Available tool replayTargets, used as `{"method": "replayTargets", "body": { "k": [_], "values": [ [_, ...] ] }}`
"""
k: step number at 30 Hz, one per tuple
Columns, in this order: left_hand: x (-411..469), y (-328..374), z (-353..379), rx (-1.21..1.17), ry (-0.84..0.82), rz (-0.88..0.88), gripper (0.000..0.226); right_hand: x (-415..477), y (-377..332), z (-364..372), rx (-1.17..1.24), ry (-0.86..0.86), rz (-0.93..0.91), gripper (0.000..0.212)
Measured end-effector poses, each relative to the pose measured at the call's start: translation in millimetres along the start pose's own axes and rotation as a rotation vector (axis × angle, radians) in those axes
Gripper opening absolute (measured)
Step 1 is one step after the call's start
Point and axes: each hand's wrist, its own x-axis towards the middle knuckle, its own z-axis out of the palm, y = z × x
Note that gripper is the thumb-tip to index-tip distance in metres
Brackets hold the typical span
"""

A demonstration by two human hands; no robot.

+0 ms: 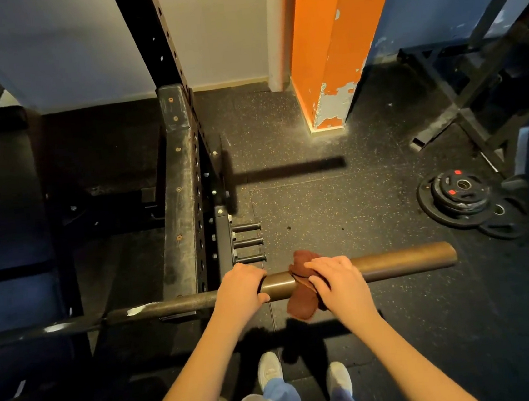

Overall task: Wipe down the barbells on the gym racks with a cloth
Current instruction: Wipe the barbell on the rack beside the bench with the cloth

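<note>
A barbell (400, 261) lies across the black rack (182, 209), its bronze sleeve pointing right over the floor. My left hand (240, 289) grips the bar where the sleeve begins. A dark red cloth (303, 300) is draped over the sleeve just right of that hand, hanging down in front. My right hand (337, 282) holds the cloth wrapped against the sleeve, fingers curled over it. The thinner shaft (157, 308) runs left across the rack, with white marks on it.
A black bench (2, 201) stands on the left inside the rack. Three storage pegs (248, 243) stick out of the rack just behind my left hand. Weight plates (462, 199) lie stacked on the floor at right, near another black frame (462, 104). An orange pillar (330, 62) stands behind.
</note>
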Motion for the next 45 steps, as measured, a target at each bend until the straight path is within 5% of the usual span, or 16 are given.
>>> {"method": "replayTargets", "body": {
  "k": [4,10,16,27,34,39,43,45],
  "values": [
    [-3,2,4,0.006,0.046,0.02,0.043,-8,3,0,0.051,0.14,0.233,0.021],
    [3,10,0,0.131,0.018,0.056,0.038,-2,-19,13,-0.052,0.067,0.065,0.022],
    [11,28,4,-0.037,-0.006,0.151,0.045,-15,13,-11,-0.054,0.194,0.324,0.028],
    [36,61,15,0.034,-0.033,0.185,0.05,-6,23,-22,-0.335,0.123,0.137,0.028],
    [36,64,16,-0.021,-0.025,0.152,0.048,-8,41,-33,-0.233,0.282,0.395,0.023],
    [38,71,15,-0.033,-0.022,0.165,0.05,-12,50,-45,-0.268,0.157,0.168,0.03],
    [43,86,14,-0.074,-0.007,0.232,0.053,-9,68,-57,-0.202,0.257,0.421,0.025],
    [47,96,15,-0.073,-0.012,0.255,0.054,-11,59,-51,-0.198,0.259,0.403,0.024]
  ]
}}
